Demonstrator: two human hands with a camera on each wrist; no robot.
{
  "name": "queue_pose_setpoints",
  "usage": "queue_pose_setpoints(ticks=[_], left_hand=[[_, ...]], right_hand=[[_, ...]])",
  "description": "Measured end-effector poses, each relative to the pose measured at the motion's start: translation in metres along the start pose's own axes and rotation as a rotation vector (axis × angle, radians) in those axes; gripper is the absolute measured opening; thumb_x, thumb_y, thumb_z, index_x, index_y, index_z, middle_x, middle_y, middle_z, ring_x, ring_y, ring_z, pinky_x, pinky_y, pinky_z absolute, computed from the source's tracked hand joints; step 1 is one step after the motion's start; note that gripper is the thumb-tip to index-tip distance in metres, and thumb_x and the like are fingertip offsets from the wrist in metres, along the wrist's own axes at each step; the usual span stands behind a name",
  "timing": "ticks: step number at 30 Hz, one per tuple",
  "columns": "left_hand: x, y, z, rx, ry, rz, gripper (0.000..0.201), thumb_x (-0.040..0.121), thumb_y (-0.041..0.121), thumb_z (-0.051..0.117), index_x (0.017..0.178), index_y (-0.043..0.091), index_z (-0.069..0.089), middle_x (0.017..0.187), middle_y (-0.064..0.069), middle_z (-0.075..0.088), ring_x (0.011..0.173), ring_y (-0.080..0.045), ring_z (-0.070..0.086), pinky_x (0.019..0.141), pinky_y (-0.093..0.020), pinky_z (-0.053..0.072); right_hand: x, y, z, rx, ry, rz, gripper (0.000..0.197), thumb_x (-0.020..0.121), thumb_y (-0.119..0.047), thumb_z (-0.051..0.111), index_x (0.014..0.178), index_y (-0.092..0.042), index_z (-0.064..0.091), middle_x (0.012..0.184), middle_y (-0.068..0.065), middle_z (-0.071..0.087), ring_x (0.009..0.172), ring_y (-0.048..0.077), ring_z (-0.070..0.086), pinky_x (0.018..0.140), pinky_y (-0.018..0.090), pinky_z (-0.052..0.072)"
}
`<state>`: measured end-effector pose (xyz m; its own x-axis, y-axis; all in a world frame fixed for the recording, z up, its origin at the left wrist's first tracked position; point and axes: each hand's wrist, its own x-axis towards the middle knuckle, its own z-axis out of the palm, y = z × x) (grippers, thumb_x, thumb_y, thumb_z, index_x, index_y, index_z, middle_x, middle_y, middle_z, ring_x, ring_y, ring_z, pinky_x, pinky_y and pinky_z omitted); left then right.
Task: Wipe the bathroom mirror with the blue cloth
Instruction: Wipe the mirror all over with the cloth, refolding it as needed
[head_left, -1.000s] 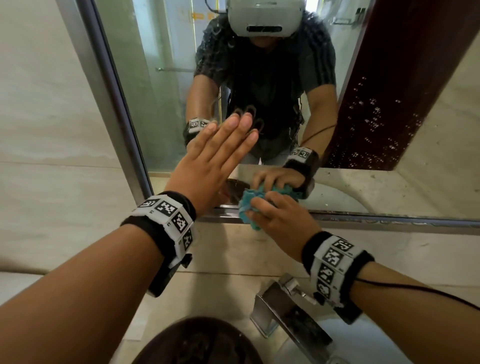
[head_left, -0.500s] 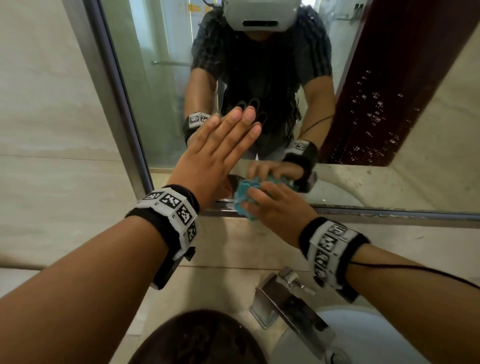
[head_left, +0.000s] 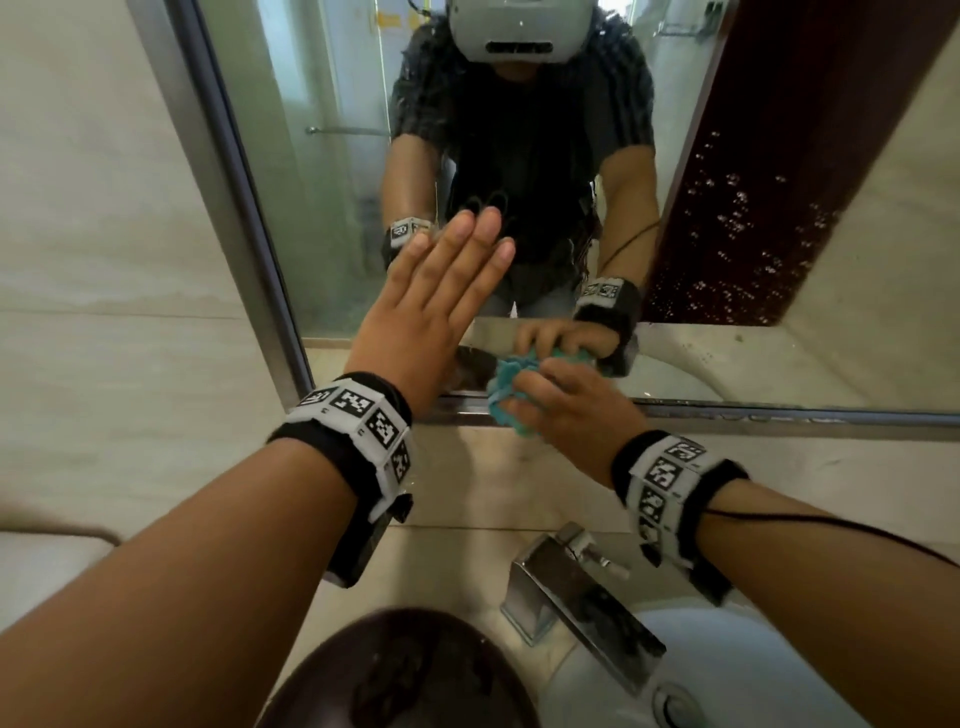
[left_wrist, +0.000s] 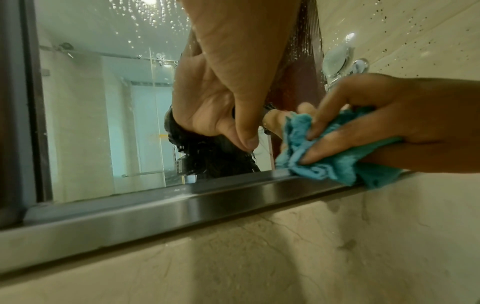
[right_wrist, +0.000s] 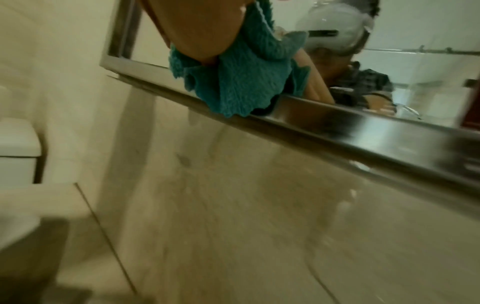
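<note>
One crumpled teal cloth (head_left: 511, 387) (ribbed weave) in right fingers (head_left: 535, 384), left fingers (head_left: 467, 244) straight together.

Black wristbands (head_left: 358, 431) with white coded tags; a thin black cable (head_left: 831, 525) trails rightward.

The left hand (head_left: 415, 322) lies flat with straight fingers against the mirror (head_left: 322, 218), fingertips aimed toward one o'clock. Just to its four o'clock, the right hand (head_left: 571, 410) grips the bunched blue cloth (head_left: 506, 387) at the mirror's bottom frame (head_left: 779, 415). A chrome faucet (head_left: 576, 592) stands at six o'clock from the cloth, above a white basin (head_left: 727, 670).
</note>
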<state>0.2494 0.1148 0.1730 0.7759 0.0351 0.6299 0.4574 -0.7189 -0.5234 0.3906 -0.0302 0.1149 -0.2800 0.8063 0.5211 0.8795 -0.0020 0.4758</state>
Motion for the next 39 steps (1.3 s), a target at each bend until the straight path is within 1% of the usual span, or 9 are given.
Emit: queue_pose_setpoints(ticks=[6,10,14,22,27,31,34,37,39], left_hand=[[0.000,0.001,0.013,0.065,0.045,-0.026,0.083,0.088,0.020,0.052,0.152,0.011,-0.001,0.158,-0.009,-0.006,0.146,-0.026,0.000,0.119,-0.042,0.009],[-0.001,0.005,0.002,0.013,0.009,-0.052,0.093,0.079,0.015,0.060,0.152,0.010,0.002,0.158,-0.011,-0.001,0.146,-0.027,0.001,0.119,-0.043,0.006],[0.002,0.017,-0.019,-0.067,-0.033,-0.117,0.113,0.070,0.043,0.076,0.151,0.008,0.007,0.157,-0.014,0.003,0.145,-0.030,0.003,0.117,-0.047,0.008],[0.042,0.037,-0.037,-0.197,-0.137,-0.272,0.142,0.054,0.063,0.079,0.148,0.015,-0.016,0.155,-0.011,-0.019,0.143,-0.029,-0.016,0.115,-0.049,-0.009],[0.035,0.048,-0.024,-0.176,-0.175,-0.300,0.132,0.066,0.063,0.069,0.143,0.014,-0.026,0.150,-0.009,-0.029,0.140,-0.029,-0.024,0.117,-0.047,-0.008],[0.036,0.048,-0.021,-0.145,-0.153,-0.307,0.135,0.064,0.063,0.071,0.144,0.013,-0.025,0.152,-0.010,-0.024,0.141,-0.030,-0.019,0.117,-0.048,-0.002],[0.036,0.047,-0.021,-0.100,-0.163,-0.310,0.139,0.061,0.066,0.070,0.144,0.012,-0.028,0.152,-0.013,-0.023,0.141,-0.031,-0.018,0.117,-0.048,-0.002],[0.036,0.046,-0.020,-0.077,-0.175,-0.299,0.141,0.059,0.068,0.070,0.144,0.012,-0.027,0.152,-0.014,-0.024,0.141,-0.032,-0.019,0.117,-0.048,-0.003],[0.035,0.047,-0.019,-0.078,-0.160,-0.298,0.140,0.058,0.069,0.070,0.145,0.012,-0.024,0.153,-0.014,-0.021,0.141,-0.032,-0.017,0.117,-0.048,-0.001]], right_hand=[[0.028,-0.025,0.014,0.070,0.179,0.005,0.024,0.093,-0.010,0.046,0.093,-0.011,0.070,0.097,0.011,0.066,0.083,0.030,0.061,0.065,0.037,0.049],[-0.029,0.011,-0.002,0.003,-0.054,0.073,0.041,0.067,-0.011,0.072,0.107,-0.014,0.068,0.106,0.007,0.055,0.091,0.027,0.052,0.071,0.040,0.055],[-0.072,0.059,-0.036,-0.005,-0.167,0.138,0.056,0.052,-0.007,0.087,0.105,-0.013,0.067,0.107,0.010,0.058,0.091,0.031,0.054,0.071,0.044,0.055],[0.040,0.096,-0.105,0.039,0.371,0.392,0.033,0.078,-0.010,0.065,0.111,-0.012,0.067,0.118,0.015,0.059,0.104,0.035,0.049,0.087,0.046,0.048],[-0.026,0.050,-0.021,0.006,0.076,-0.037,0.023,0.086,-0.011,0.050,0.094,-0.012,0.071,0.103,0.010,0.066,0.084,0.031,0.059,0.070,0.041,0.054],[-0.037,0.046,-0.022,0.039,-0.021,-0.037,0.024,0.081,-0.010,0.054,0.098,-0.013,0.071,0.103,0.011,0.065,0.086,0.032,0.061,0.068,0.043,0.054],[0.000,0.076,-0.062,0.003,0.147,0.122,0.035,0.076,-0.016,0.061,0.110,-0.017,0.068,0.118,0.009,0.057,0.101,0.032,0.051,0.085,0.047,0.045],[0.035,0.093,-0.088,0.016,0.393,0.324,0.035,0.077,-0.016,0.060,0.111,-0.015,0.067,0.116,0.001,0.039,0.095,0.025,0.036,0.080,0.041,0.045],[0.031,0.083,-0.073,0.006,0.403,0.286,0.040,0.072,-0.013,0.066,0.112,-0.013,0.066,0.118,0.004,0.045,0.099,0.029,0.039,0.072,0.045,0.052]])
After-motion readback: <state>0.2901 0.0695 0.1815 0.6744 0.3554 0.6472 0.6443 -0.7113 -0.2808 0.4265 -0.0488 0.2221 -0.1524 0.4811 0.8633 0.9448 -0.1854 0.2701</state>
